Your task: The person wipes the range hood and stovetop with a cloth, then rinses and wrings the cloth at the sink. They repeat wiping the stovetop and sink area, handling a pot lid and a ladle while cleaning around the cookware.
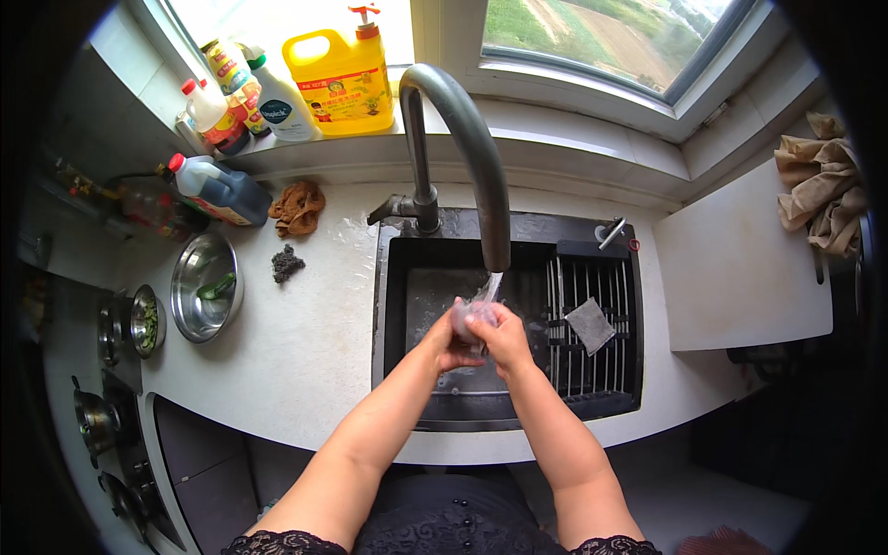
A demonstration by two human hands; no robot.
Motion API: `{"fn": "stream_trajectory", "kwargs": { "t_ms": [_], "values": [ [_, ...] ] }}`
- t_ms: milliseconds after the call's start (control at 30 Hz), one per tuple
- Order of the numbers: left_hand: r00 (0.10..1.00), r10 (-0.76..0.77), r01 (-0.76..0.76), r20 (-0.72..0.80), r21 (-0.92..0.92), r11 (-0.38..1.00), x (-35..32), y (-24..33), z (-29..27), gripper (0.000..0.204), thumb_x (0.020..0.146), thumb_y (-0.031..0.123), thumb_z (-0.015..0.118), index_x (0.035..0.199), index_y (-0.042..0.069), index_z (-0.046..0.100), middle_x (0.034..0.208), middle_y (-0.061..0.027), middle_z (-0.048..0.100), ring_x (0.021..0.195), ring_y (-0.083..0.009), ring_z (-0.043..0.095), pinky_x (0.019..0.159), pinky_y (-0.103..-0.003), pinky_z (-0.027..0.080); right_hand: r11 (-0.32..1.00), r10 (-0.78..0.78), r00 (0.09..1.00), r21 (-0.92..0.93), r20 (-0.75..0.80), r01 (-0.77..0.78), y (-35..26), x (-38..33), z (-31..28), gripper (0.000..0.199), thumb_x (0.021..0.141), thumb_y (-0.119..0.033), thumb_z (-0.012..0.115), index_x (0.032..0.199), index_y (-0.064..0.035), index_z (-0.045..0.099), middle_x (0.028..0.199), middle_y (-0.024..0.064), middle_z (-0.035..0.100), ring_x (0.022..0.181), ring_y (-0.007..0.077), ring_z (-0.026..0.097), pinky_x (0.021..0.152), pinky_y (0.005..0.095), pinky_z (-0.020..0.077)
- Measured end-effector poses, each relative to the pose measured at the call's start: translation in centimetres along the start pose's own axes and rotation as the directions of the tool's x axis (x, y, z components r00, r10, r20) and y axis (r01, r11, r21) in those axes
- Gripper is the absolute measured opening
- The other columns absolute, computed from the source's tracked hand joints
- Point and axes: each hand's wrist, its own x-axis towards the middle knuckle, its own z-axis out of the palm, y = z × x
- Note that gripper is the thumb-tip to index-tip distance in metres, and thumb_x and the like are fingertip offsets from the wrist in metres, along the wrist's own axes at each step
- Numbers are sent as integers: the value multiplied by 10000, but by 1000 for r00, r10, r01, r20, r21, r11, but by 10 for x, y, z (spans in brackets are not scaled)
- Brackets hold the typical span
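Observation:
Over the dark sink (381, 314), my left hand (446, 344) and my right hand (505, 340) are closed together around a pale, see-through, roundish thing (470, 319). Its exact kind is not clear, as fingers and water cover part of it. A stream of water (493, 286) runs onto it from the tall curved grey faucet (497, 203) just above. My left fingers cup its left side and underside, while my right thumb and fingers press on it from the right.
A grey cloth (590, 326) lies on the rack (571, 370) at the sink's right. Left on the counter are a steel bowl (185, 310) with a green vegetable, a scouring pad (287, 265) and a brown rag (297, 208). A yellow jug (347, 88) and bottles line the sill.

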Motion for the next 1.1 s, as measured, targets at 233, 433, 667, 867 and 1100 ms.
{"fn": "stream_trajectory", "kwargs": {
  "t_ms": [233, 433, 667, 867, 1100],
  "values": [
    [975, 165, -189, -150, -162, 969, -3, -33, 27, 304, 928, 241, 440, 1171, 109, 567, 1203, -122, 571, 1097, -298, 564, 892, -494, 495, 968, -122, 982, 200, -141, 149, 46, 23, -64, 447, 862, -174, 670, 1245, -8, 509, 1099, 77, 605, 1005, 153, 571, 912, 309, 453],
    [998, 19, -9, 60, -170, 985, -29, -36, 34, 627, 815, 629, 549, 1246, 173, 535, 1242, -106, 552, 1134, -314, 527, 920, -530, 434, 611, 160, 955, 735, 251, -295, 71, 9, -39, 488, 836, -437, 662, 1123, -49, 588, 1041, 122, 639, 958, 251, 618, 883, 389, 495],
    [996, -55, 84, -69, 547, 833, -45, -38, 21, 622, 690, 524, 782, 1125, 139, 559, 990, -48, 607, 850, -147, 588, 620, -271, 510, 900, 104, 984, 408, 144, -154, 52, 12, -33, 212, 778, -148, 732, 846, -50, 557, 844, 98, 619, 728, 185, 613, 675, 340, 534],
    [997, -46, 77, -65, 642, 763, -39, -33, 26, 213, 665, 159, 776, 783, 117, 603, 575, 42, 476, 411, -47, 376, 359, -231, 226, 995, 66, 984, 67, 164, -78, 32, 18, -29, 252, 729, -89, 757, 749, -82, 506, 695, 12, 543, 605, 106, 524, 542, 280, 458],
    [979, 130, 41, -156, 780, 624, -44, -28, 39, 199, 620, 50, 721, 792, 57, 620, 617, -15, 537, 427, -107, 443, 364, -271, 299, 972, -40, 996, -226, 85, 58, 33, 23, -17, 187, 687, -53, 702, 793, -51, 548, 711, 5, 552, 617, 86, 508, 550, 262, 437]
  ]
}}
